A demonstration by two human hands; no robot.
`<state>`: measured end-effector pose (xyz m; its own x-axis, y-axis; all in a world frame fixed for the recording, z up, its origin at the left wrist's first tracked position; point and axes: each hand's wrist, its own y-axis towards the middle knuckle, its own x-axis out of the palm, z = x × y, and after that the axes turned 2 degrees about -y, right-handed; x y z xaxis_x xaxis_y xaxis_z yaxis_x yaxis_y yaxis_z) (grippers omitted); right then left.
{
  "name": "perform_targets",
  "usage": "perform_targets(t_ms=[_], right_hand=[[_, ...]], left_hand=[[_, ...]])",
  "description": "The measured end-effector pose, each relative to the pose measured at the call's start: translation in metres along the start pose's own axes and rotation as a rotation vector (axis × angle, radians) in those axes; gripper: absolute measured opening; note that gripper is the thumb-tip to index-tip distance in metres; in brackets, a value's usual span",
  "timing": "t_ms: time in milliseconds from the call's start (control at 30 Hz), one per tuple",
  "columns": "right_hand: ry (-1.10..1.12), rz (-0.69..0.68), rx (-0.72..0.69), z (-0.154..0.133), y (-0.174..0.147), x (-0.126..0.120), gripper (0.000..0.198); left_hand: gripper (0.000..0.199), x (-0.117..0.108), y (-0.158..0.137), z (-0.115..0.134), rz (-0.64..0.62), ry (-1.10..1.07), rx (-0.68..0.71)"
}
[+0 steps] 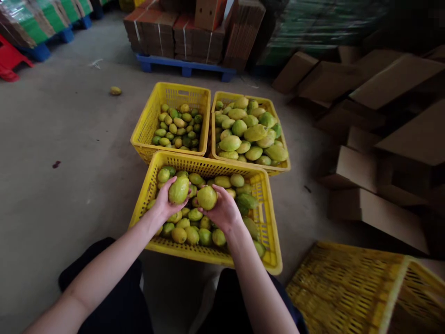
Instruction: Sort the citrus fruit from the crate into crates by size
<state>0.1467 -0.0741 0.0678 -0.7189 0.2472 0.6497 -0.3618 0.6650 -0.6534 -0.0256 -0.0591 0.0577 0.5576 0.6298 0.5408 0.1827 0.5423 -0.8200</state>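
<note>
My left hand is wrapped round a large, oval yellow-green lemon. A rounder lemon sits in the curled fingers of my right hand. Both hands are over the near yellow crate, and the two lemons are a small gap apart. Below them, many green and yellow lemons of mixed sizes cover the crate's bottom, partly hidden by my hands and forearms.
Beyond stand two more yellow crates: the left one has smaller lemons, the right one larger fruit. Cardboard boxes are piled at right, above an overturned-looking yellow crate. One loose lemon lies on the floor. A blue pallet bears stacked cardboard.
</note>
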Motion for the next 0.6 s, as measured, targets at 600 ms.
perform_targets(t_ms=[600], right_hand=[[-0.276, 0.138, -0.333, -0.001, -0.004, 0.002, 0.039]], left_hand=[[0.035, 0.0, -0.006, -0.003, -0.323, 0.044, 0.117]])
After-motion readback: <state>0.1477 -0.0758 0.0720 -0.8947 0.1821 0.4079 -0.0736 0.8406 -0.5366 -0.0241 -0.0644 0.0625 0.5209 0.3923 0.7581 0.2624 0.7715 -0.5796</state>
